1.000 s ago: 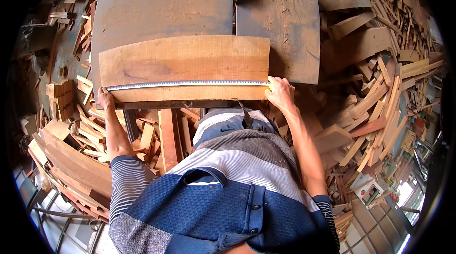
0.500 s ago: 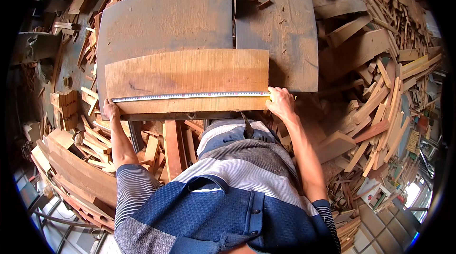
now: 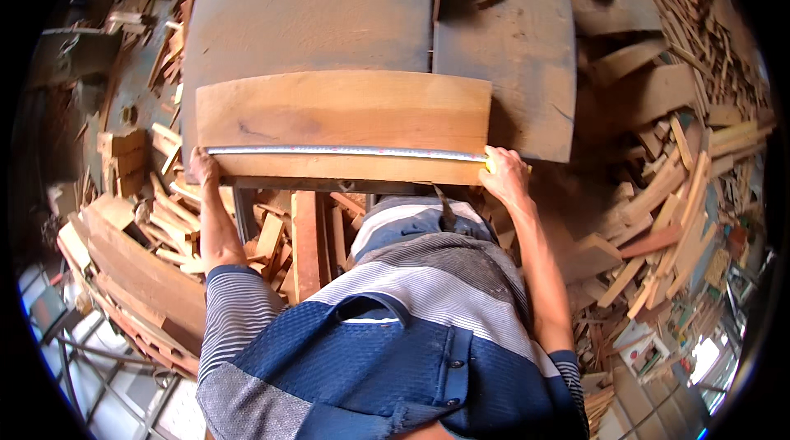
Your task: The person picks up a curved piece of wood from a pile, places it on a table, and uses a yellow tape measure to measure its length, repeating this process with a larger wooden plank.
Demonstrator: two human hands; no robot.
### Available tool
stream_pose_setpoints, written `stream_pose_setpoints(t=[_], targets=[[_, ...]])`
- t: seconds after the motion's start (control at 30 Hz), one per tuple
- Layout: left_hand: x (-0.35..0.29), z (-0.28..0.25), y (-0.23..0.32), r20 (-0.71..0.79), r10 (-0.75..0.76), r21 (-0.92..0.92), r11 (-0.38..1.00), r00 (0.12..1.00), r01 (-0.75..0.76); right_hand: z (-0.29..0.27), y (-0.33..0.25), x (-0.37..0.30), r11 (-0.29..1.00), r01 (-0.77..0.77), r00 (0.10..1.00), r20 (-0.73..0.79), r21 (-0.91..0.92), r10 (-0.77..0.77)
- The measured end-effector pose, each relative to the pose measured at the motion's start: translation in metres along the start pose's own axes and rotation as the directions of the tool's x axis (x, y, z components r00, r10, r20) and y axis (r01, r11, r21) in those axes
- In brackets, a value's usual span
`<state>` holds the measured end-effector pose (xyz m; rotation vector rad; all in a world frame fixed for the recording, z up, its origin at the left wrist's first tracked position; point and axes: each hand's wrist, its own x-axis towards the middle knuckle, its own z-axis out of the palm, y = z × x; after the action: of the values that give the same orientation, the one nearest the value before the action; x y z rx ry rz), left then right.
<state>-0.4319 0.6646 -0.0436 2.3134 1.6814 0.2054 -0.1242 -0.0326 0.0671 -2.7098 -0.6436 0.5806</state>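
Observation:
A wide wooden board (image 3: 346, 111) lies across the near part of a dusty grey saw table (image 3: 313, 16). Stretched along its length, near the front edge, is the white blade of a tape measure (image 3: 346, 152). At the board's left end my left hand (image 3: 203, 166) is closed on the tip of the blade. My right hand (image 3: 505, 173) wraps round the yellow tape case at the right end, so most of the case is hidden.
A narrow slot splits the table top, with dark wood scraps (image 3: 489, 1) beyond the board. Heaped offcuts (image 3: 671, 218) crowd the right side. Stacked planks (image 3: 144, 284) lie at the lower left, and a reddish plank (image 3: 306, 242) stands close to my legs.
The whole view has shifted, so table, board and hands appear farther right and a little higher. Both hands keep their hold on the stretched tape at the board's ends.

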Motion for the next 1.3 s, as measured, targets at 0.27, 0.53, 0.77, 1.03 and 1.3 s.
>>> stream_pose_setpoints(t=[0.27, 0.53, 0.77, 1.03, 1.3], targets=[[-0.014, -0.017, 0.052, -0.009, -0.055, 0.057, 0.997, 0.998, 0.055, 0.006, 0.0, -0.006, 1.0, -0.018, 1.0, 0.008, -0.021, 0.018], [-0.033, -0.026, 0.05, -0.049, -0.085, -0.092, 0.993, 0.995, 0.08, 0.01, 0.002, -0.004, 0.999, 0.023, 1.0, -0.012, -0.038, -0.023], [-0.031, -0.03, 0.054, -0.012, -0.107, -0.071, 0.992, 0.994, 0.106, 0.007, 0.002, -0.002, 0.997, 0.03, 0.999, 0.017, -0.064, -0.029], [-0.019, -0.031, 0.044, -0.019, -0.112, -0.019, 0.994, 0.993, 0.112, 0.007, -0.01, 0.0, 0.999, 0.034, 0.999, 0.019, -0.031, -0.033], [-0.003, -0.019, 0.018, -0.029, -0.006, 0.056, 0.998, 1.0, 0.008, 0.008, -0.013, 0.001, 0.997, 0.07, 0.997, -0.024, 0.018, -0.069]])
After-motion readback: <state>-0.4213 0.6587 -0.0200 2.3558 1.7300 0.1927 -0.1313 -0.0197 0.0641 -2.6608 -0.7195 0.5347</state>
